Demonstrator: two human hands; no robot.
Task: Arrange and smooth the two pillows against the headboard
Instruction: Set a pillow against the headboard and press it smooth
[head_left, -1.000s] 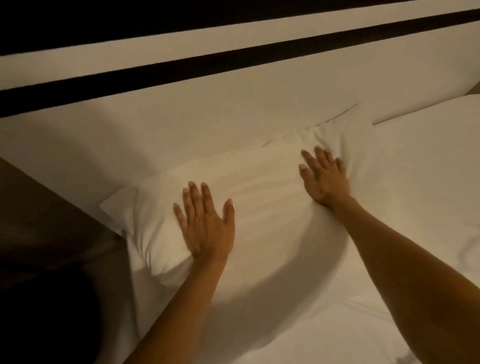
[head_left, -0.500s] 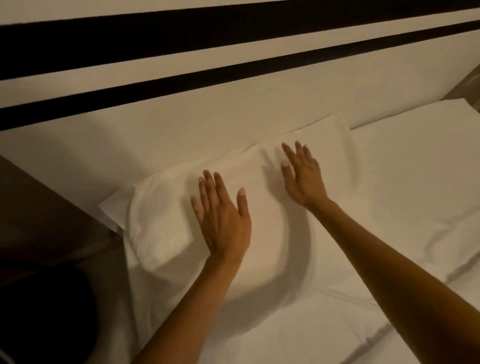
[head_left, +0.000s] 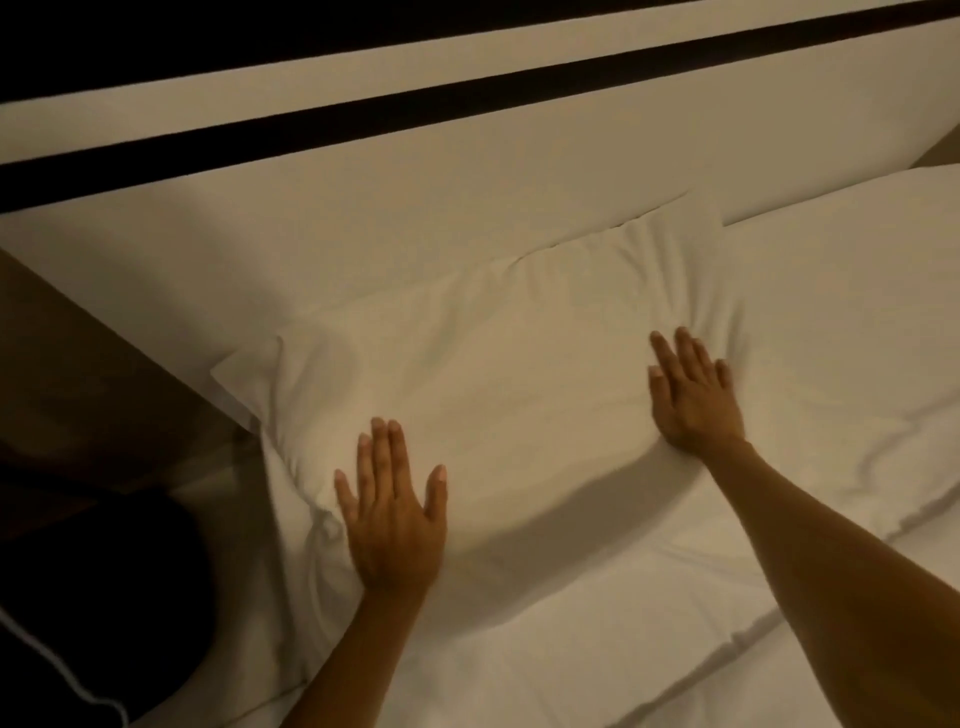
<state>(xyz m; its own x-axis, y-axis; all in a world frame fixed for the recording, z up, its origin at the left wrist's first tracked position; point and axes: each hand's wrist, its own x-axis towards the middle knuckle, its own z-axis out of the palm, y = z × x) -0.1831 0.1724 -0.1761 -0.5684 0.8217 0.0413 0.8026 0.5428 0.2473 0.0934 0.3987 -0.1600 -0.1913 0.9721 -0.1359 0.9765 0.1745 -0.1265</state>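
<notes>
Near pillow (head_left: 519, 374) long axis along headboard (head_left: 467, 208); left hand (head_left: 392, 514), right hand (head_left: 691, 400) flat, open, gripping nothing, pressing its ends.

Left hand (head_left: 392, 512) and right hand (head_left: 693, 397) press flat, fingers spread, on the near pillow (head_left: 509, 374); second pillow (head_left: 852, 291) beside it

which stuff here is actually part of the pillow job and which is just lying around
Part of the job:
near pillow
second pillow
headboard
left hand and right hand, flat on the near pillow

Just there:
dark object
white cord
</notes>
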